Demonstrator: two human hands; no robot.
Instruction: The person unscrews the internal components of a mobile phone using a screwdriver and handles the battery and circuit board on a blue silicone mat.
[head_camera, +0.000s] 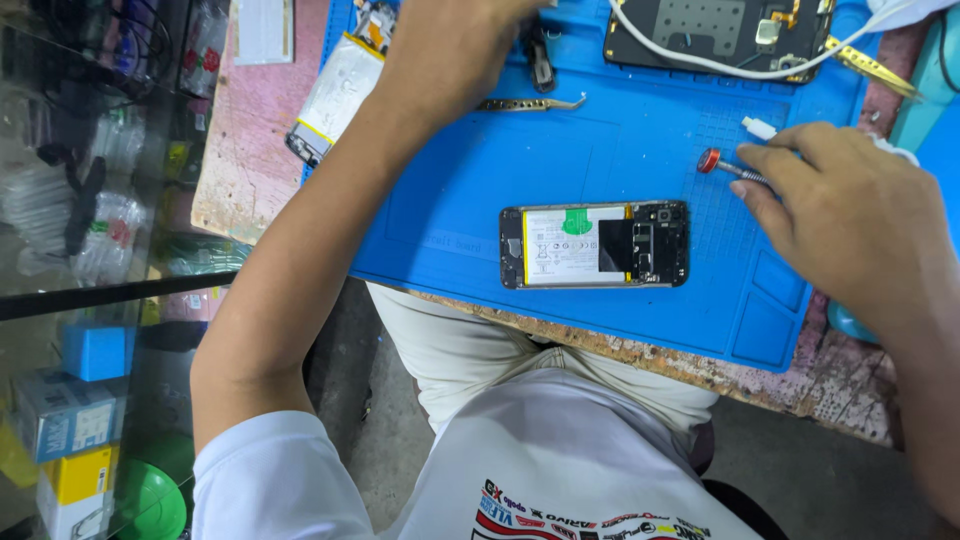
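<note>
An opened phone (595, 245) lies flat on the blue work mat (450, 190), its back off, showing a white battery with a green tab and a black board. My right hand (850, 215) rests on the mat to the phone's right, fingers closed on a screwdriver with a red cap (722, 165). My left hand (450, 45) reaches to the far side of the mat, near a small dark part (541, 62) and a thin metal strip (530, 103). Whether that hand holds anything is hidden.
A second opened phone (715, 35) sits at the mat's far edge with a white cable (760, 72) across it. A loose battery pack (335, 95) lies at the far left. A glass case with boxes (70, 420) stands on my left.
</note>
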